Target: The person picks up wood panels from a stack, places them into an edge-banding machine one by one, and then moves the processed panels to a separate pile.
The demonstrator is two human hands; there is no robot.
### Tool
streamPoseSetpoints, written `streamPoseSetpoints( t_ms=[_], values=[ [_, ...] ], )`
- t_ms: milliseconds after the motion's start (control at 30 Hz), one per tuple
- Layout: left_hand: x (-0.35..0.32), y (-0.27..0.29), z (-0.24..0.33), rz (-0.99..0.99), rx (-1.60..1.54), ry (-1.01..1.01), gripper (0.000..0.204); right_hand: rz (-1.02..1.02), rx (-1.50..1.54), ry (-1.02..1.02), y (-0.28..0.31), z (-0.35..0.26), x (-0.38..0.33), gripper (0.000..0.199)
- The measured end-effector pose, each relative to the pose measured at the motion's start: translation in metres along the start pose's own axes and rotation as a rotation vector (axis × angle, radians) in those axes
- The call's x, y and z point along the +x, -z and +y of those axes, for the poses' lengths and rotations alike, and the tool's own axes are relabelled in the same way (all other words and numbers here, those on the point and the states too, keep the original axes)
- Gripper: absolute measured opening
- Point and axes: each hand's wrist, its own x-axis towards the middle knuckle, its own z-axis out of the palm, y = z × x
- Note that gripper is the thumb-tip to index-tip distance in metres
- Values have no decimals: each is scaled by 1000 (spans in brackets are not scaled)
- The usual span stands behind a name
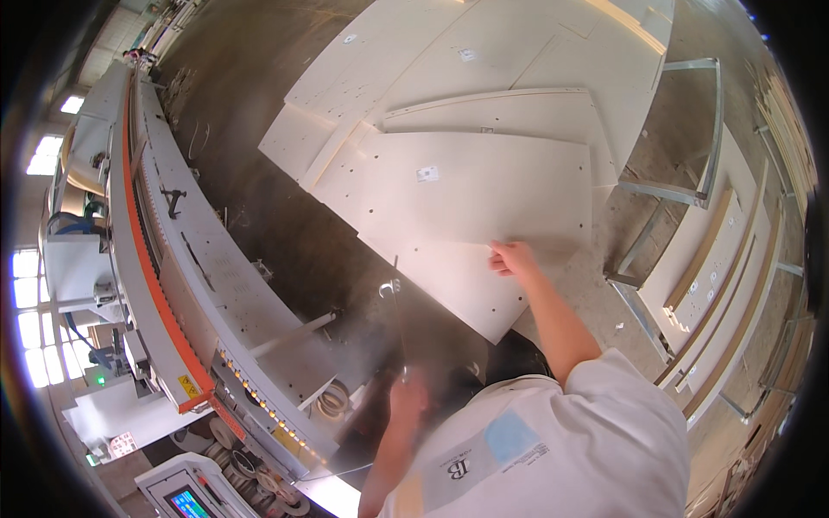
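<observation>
In front of me a white board [484, 194] with a small label and drilled holes lies on top of other pale boards. My right hand [512, 259] is closed on its near edge, thumb and fingers pinched together. Low and left of the boards, my left hand [408, 399] is closed and somewhat blurred. A thin rod-like tool [398, 324] rises from it, its exact kind too blurred to make out. Beneath the held board, another panel [466, 285] with holes sticks out toward me.
A long machine [186, 250] with an orange strip runs along the left, its control screen [186, 502] at lower left. Metal frames [669, 192] and leaning panels [717, 276] stand at right. Rolls of edge strip [332, 400] sit near the machine's close end.
</observation>
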Motion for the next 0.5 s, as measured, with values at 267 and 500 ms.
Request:
streamPoseSetpoints(
  t_ms=[267,500],
  values=[
    [16,-52,77,-346,921,-355,44,919,-429,265,220,67,15,45],
    [57,-14,57,30,-142,21,34,389,-48,-117,206,45,32,73]
  ],
)
